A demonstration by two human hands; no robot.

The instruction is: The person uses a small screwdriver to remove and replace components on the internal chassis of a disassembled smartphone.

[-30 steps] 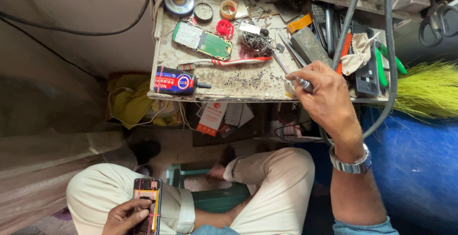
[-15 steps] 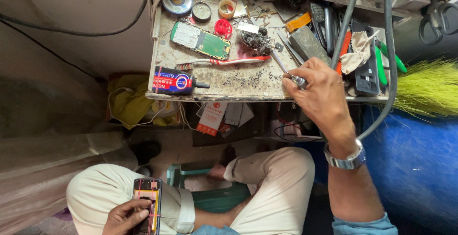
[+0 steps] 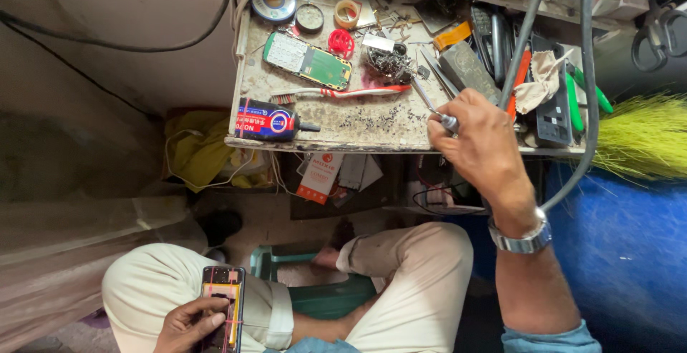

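Screwdriver (image 3: pixel 435 112) pinched in right hand (image 3: pixel 478 145) fingers (over bench (image 3: pixel 343 120)).

You see a bare beige wall (image 3: pixel 107 9) across the upper left, crossed by a black cable (image 3: pixel 122 46). The scuffed, dusty grey tabletop (image 3: pixel 358 120) fills the upper middle. A green plastic stool (image 3: pixel 315 299) stands lower centre, a blue surface (image 3: pixel 630 253) on the right.

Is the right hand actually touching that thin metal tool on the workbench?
Touching. The head view shows the right hand with its fingers closed around the silver handle of the thin metal tool, whose tip rests over the workbench.
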